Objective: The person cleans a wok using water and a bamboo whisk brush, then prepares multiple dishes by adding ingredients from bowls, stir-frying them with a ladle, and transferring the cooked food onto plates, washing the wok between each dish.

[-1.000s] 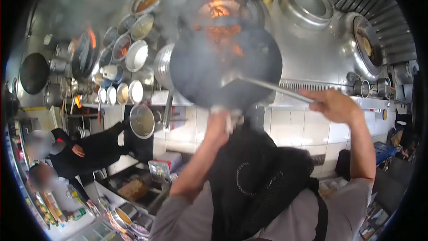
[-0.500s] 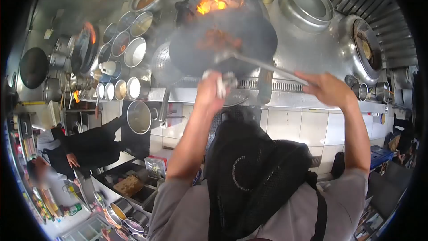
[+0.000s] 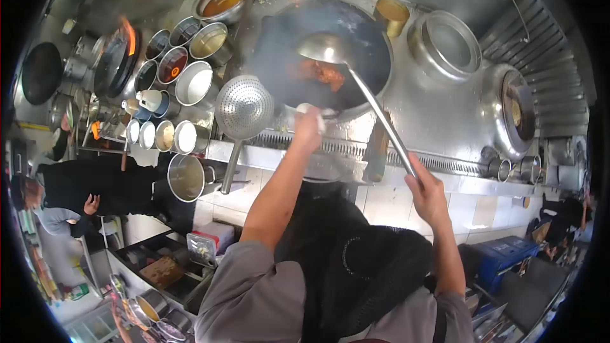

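Note:
My left hand (image 3: 308, 132) is closed on a bunched white cloth (image 3: 319, 122) at the near rim of a large dark wok (image 3: 375, 51). Whether the wok's handle lies inside the cloth is hidden. Reddish-brown pieces of food (image 3: 328, 77) sit in the wok under smoke. My right hand (image 3: 428, 198) grips the end of a long-handled metal ladle (image 3: 324, 48). The ladle's bowl is over the wok, just beyond the food, and its handle slants down to the right towards me.
A perforated strainer (image 3: 244, 107) lies left of the wok, beside several metal containers (image 3: 196, 84). A tin (image 3: 392, 16) and a metal basin (image 3: 452, 44) stand right. A flame (image 3: 129, 37) burns at far left, near a co-worker in black (image 3: 95, 181).
The flames at the wok's far side have mostly died away. The ladle has moved to the food's far side, and my right hand has shifted left and nearer to me. The view has shifted.

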`<act>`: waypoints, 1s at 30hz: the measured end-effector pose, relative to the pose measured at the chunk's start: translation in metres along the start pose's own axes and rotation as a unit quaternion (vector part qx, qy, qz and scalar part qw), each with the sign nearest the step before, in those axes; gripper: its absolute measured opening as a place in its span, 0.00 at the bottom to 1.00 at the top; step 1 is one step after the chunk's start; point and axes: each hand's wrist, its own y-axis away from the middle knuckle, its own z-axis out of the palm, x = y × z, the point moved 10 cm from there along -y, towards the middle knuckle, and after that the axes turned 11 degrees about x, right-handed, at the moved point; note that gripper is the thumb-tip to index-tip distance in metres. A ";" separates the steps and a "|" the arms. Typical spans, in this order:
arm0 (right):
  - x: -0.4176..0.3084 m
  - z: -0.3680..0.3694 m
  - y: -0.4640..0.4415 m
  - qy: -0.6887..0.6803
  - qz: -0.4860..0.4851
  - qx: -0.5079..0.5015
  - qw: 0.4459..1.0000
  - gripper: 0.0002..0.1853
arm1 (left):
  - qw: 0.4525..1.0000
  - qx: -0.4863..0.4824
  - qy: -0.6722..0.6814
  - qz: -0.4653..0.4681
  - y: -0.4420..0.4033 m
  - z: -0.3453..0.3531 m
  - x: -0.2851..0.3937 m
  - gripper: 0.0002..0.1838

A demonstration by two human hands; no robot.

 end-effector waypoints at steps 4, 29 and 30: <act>0.053 0.012 0.004 0.112 0.148 -0.007 0.983 0.27 | 0.999 -0.002 -0.032 0.026 -0.054 -0.009 -0.036 0.14; -0.108 0.186 -0.278 0.051 -0.100 -0.043 0.993 0.29 | 0.997 -0.060 -0.030 -0.034 -0.105 -0.013 -0.082 0.29; -0.084 0.149 -0.240 0.022 -0.068 -0.051 0.996 0.29 | 0.997 -0.033 -0.008 -0.065 -0.078 -0.023 -0.076 0.29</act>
